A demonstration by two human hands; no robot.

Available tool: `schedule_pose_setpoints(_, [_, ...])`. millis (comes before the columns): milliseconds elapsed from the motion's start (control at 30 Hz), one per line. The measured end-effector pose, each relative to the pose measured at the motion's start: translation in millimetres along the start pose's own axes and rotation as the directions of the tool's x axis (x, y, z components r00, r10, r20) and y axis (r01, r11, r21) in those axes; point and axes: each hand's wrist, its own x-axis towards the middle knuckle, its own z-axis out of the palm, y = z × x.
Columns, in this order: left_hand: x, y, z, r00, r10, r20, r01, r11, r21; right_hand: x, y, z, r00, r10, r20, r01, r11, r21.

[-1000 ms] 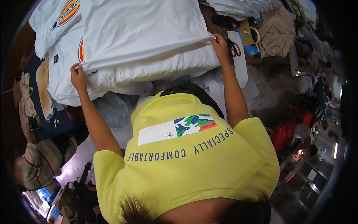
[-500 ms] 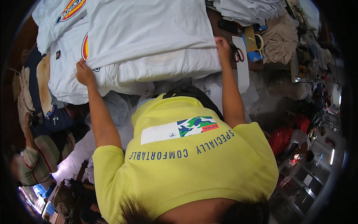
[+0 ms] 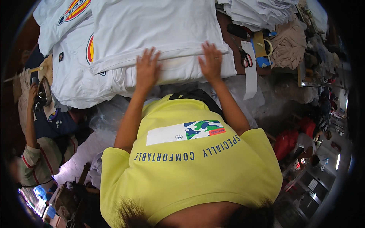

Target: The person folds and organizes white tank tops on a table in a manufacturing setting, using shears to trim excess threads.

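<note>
A folded white shirt (image 3: 159, 30) lies on top of a stack on the table in front of me. My left hand (image 3: 147, 68) rests flat on its near folded edge, fingers spread. My right hand (image 3: 211, 60), with a ring on one finger, presses flat on the same edge a little further right. Neither hand holds anything. My yellow shirt (image 3: 190, 163) fills the lower middle of the view.
More white shirts with round orange prints (image 3: 74, 72) lie to the left. Red-handled scissors (image 3: 246, 59) and a white strip (image 3: 251, 76) sit to the right, with a white garment pile (image 3: 258, 11) and beige cloth (image 3: 289, 45) beyond. Another person's arm (image 3: 30, 117) is at far left.
Both hands have come in from the outer ends of the folded shirt toward its middle. They now lie flat with spread fingers on its near edge.
</note>
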Motion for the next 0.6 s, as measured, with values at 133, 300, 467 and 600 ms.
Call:
schedule_pose_setpoints(133, [-7, 14, 26, 0.977, 0.019, 0.214, -0.039, 0.996, 0.085, -10, -8, 23, 0.980, -0.054, 0.190, 0.046, 0.998, 0.047])
schedule_pose_setpoints(300, [-8, 10, 26, 0.983, 0.026, 0.182, -0.040, 0.996, 0.074, -10, -9, 23, 0.978, -0.035, 0.206, 0.034, 0.999, 0.011])
schedule_pose_setpoints(467, [-15, 4, 18, 0.977, 0.012, 0.212, -0.031, 0.996, 0.085, -15, 18, 27, 0.980, 0.044, 0.195, -0.018, 0.991, -0.129])
schedule_pose_setpoints(600, [-26, 0, 9, 0.979, -0.049, 0.199, 0.025, 0.992, 0.122, -14, 36, 18, 0.975, 0.065, 0.210, -0.051, 0.996, -0.069])
